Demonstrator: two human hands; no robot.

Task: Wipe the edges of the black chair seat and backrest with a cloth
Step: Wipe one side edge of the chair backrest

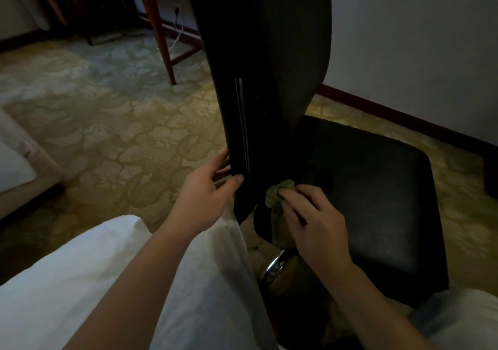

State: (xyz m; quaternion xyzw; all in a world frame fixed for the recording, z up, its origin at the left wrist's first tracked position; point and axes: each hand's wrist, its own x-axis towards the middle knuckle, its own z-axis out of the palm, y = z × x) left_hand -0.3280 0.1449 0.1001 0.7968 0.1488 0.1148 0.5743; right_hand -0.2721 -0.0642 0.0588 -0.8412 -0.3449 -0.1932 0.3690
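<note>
Left grip: the left hand (207,188) clasps the lower left edge of the backrest (256,80) — thumb on the near face, fingers wrapped behind.
Right grip: the right hand (312,223) holds the cloth (280,193) bunched under bent fingers, pressing it against the chair.
Count: two hands, one green cloth, one black backrest, one black seat (372,201).
Cloth: just right of the left hand, at the foot of the backrest where it meets the seat's rear edge — it shows past the right fingertips and hangs below them.
Under the seat: one chrome post (275,266).
</note>
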